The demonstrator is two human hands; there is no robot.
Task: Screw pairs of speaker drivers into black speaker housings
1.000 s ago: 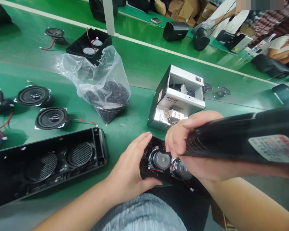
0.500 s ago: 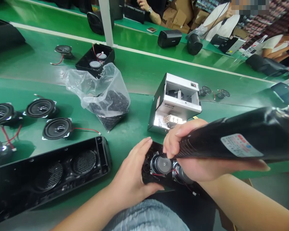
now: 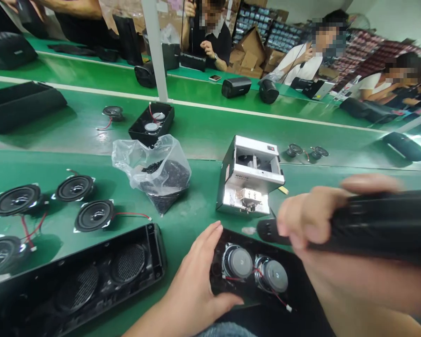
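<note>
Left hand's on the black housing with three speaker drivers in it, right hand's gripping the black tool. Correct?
Not three: the head view shows two speaker drivers in the black housing. Left hand on it, right hand gripping the black tool: correct.

The left-hand grip [image 3: 198, 278] clasps one end of a black panel [image 3: 298, 274], fingertips at the far corner and thumb by the near edge. Two speaker drivers [image 3: 241, 262] sit side by side on it, magnet side up, with thin red wires [image 3: 233, 279]. The right-hand grip [image 3: 312, 224] wraps a black power screwdriver [image 3: 382, 224] (blurred here), nose near the panel's far edge. The green counter [image 3: 196, 196] also carries a silver-and-black machine [image 3: 252, 175], a clear bag [image 3: 129, 161] of dark bits [image 3: 175, 175], loose speakers [image 3: 94, 215] and a long open casing [image 3: 157, 255].
</note>
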